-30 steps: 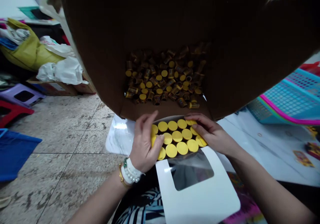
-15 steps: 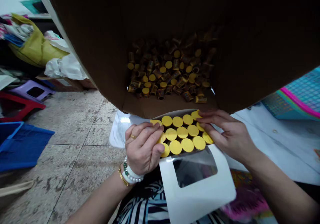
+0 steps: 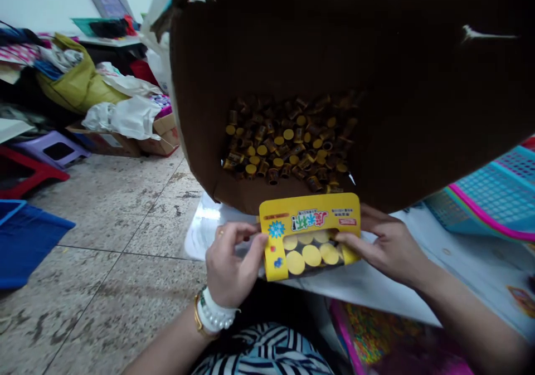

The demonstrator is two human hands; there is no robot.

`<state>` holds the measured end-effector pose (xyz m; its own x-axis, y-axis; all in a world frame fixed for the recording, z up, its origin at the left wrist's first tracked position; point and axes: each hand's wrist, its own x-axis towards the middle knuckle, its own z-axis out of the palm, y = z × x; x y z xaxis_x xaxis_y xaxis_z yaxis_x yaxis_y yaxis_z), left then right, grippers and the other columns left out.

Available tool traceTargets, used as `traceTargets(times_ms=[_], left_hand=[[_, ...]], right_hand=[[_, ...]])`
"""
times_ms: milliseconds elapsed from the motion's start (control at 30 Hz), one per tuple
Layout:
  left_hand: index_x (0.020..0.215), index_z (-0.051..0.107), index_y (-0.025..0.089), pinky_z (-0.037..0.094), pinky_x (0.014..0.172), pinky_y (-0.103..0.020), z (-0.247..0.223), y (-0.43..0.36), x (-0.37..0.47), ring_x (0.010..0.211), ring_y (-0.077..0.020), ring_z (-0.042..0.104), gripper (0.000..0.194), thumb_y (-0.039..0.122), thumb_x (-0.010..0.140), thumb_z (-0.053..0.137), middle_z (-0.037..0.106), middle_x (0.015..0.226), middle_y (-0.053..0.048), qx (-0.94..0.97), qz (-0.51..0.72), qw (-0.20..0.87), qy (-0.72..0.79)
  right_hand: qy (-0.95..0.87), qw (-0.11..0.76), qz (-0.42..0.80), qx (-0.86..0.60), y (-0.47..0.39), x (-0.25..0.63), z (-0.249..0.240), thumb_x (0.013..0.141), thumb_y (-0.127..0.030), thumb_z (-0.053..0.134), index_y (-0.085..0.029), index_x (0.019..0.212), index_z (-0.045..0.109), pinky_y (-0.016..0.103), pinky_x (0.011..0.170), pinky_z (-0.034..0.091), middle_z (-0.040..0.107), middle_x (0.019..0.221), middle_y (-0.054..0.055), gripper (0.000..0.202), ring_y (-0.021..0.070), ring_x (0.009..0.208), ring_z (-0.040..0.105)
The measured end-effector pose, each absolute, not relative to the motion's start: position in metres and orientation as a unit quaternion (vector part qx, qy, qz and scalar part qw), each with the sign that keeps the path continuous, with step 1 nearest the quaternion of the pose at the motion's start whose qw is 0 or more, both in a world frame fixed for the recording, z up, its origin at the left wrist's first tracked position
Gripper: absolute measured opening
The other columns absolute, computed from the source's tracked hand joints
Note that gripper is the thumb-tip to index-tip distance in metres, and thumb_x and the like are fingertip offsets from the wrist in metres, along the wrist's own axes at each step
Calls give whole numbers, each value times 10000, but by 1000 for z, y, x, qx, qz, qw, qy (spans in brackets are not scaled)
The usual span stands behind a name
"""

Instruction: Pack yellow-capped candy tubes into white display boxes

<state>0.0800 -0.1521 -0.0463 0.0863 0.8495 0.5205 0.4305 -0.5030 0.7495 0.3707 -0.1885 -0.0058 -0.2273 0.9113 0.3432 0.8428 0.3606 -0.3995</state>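
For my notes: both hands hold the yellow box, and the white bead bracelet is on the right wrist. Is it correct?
Wrong wrist: the head view shows the white bead bracelet on the left one. The left hand and right hand do hold the yellow box.

Bold multicoloured Chinese lettering (image 3: 310, 219) across the yellow box (image 3: 309, 231), too soft to read surely! Blue starburst (image 3: 276, 229) on the box's left, red label (image 3: 348, 222) on its right, both illegible!

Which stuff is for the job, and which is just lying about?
For the job, seemingly:
yellow box, held by left hand and right hand
yellow discs in its window
cardboard box
yellow-topped pots inside that

Probably just lying about:
purple stool
yellow sack
white plastic bags
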Motion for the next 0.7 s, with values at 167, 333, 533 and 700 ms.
traceTargets(times_ms=[167,333,533,700], left_hand=[[1411,396,167,565,727,-303,-45,-144,97,727,-138,632,611,202,861,660,695,908,-11,657,503,278,489],[1359,568,73,610,812,-399,-38,-140,94,899,-222,651,575,348,872,702,659,1046,-136,758,452,171,437],[1298,634,26,626,766,-454,-36,-138,94,911,-263,624,667,498,838,735,556,1013,-144,792,394,140,445],[1342,574,15,528,995,-580,-36,-136,92,1197,-367,532,744,520,820,736,524,1294,-241,803,386,120,438]], right_hand=[[-729,274,61,-625,-175,358,-6,871,-428,707,-216,1548,422,405,812,616,698,1063,83,765,256,938,702],[-746,294,78,-593,-166,360,-17,936,-390,650,-269,1427,595,355,845,594,623,1080,71,508,208,964,655],[-742,324,49,-584,-161,358,-31,903,-423,696,-235,1270,703,381,841,577,572,1115,95,412,246,1034,610],[-775,335,65,-532,-159,362,-29,917,-338,669,-238,1281,672,377,841,558,584,1172,97,377,247,1055,613]])
